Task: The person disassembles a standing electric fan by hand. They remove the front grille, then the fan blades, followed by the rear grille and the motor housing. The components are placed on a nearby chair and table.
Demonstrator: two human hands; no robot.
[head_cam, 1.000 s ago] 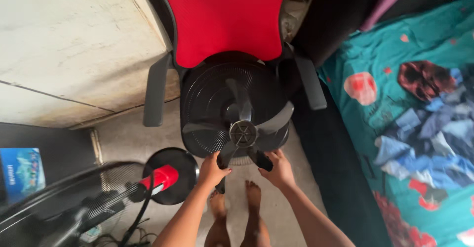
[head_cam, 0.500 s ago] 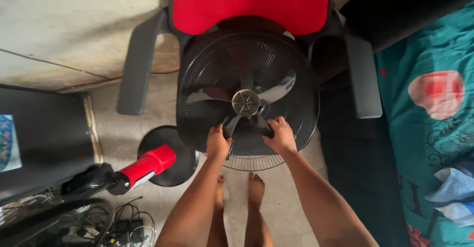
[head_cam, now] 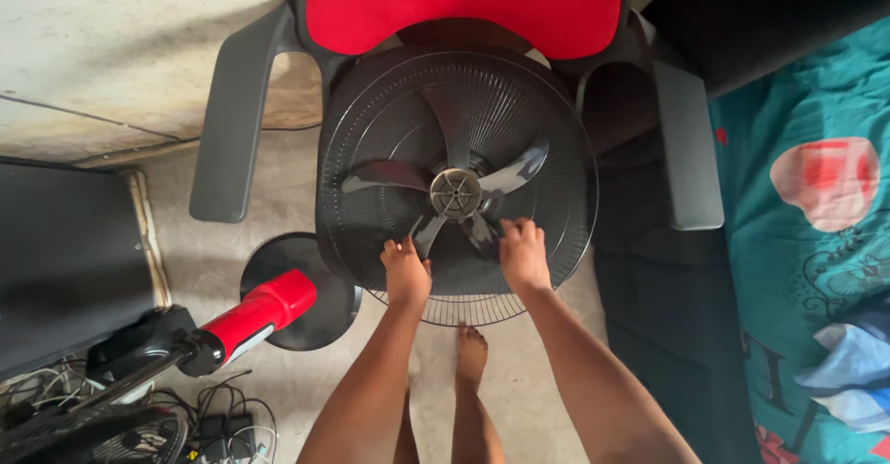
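A black fan blade set [head_cam: 454, 192] with a round hub lies over a black round fan grille [head_cam: 547, 139], which rests on the seat of a red-backed chair [head_cam: 464, 0]. My left hand [head_cam: 406, 269] grips a lower left blade of the fan. My right hand [head_cam: 522, 254] grips a lower right blade. A second wire grille [head_cam: 464, 308] peeks out beneath the black one at its front edge. My bare feet stand on the floor below.
The chair's grey armrests [head_cam: 232, 121] flank the fan. A fan stand with round black base [head_cam: 287, 292] and red pole section [head_cam: 260, 308] lies at lower left beside cables [head_cam: 222, 422]. A bed with teal patterned sheet [head_cam: 816, 204] fills the right. A black cabinet [head_cam: 65, 260] stands left.
The view has closed in on the chair and fan. Both hands stay on the lower blades, and the blade set has turned slightly.
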